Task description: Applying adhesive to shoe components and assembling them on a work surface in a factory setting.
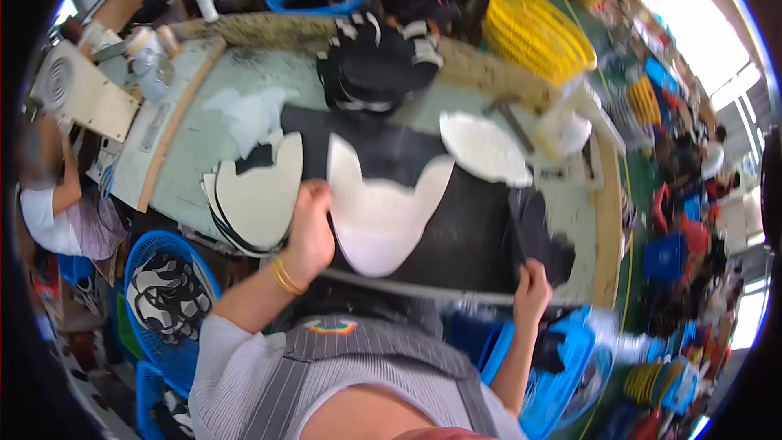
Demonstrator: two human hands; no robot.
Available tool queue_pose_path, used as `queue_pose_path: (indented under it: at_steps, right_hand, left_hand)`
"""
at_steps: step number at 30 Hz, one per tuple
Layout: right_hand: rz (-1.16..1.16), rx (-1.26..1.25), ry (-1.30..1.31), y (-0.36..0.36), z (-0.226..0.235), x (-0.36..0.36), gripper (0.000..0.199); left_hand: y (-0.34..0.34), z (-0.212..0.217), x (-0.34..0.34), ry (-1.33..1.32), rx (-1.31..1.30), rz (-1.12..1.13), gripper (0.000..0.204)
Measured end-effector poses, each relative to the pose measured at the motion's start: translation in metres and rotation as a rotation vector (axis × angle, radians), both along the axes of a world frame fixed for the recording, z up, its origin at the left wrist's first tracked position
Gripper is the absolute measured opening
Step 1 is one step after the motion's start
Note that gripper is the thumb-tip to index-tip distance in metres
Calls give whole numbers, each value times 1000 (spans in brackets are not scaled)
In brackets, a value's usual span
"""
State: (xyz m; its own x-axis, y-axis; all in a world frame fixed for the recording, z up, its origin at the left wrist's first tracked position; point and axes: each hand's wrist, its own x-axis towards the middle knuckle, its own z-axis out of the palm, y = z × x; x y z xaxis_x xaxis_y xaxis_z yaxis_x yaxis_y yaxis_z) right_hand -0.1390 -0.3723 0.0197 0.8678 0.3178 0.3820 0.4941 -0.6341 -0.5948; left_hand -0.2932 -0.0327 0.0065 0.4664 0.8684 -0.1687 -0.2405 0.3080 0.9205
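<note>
My left hand [312, 228] rests flat on the left edge of a white cut piece [383, 212] shaped like a shoe upper, which lies on a black mat [464, 236] on the work table. My right hand [531, 289] grips the lower edge of a black cut piece [542, 232] at the mat's right end. Left of my left hand lies a stack of white and black cut pieces [257, 195]. Another white piece [485, 147] sits further back on the table.
A pile of black pieces with white trim [379, 65] lies at the table's far side. Blue baskets [167, 293] stand at my lower left and lower right [562, 367]; a yellow basket [542, 33] at the back. Another person [53, 204] sits on the left.
</note>
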Motion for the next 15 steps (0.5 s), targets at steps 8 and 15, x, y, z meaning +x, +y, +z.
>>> queue_pose_path:
  at_steps: [8, 15]
  right_hand:
    - [761, -190, -314, 61, 64, -7, 21]
    - [335, 101, -413, 93, 97, -43, 23]
  left_hand:
    - [-115, 66, 63, -53, 1320, -895, 52]
    - [-87, 56, 99, -121, -185, -682, 18]
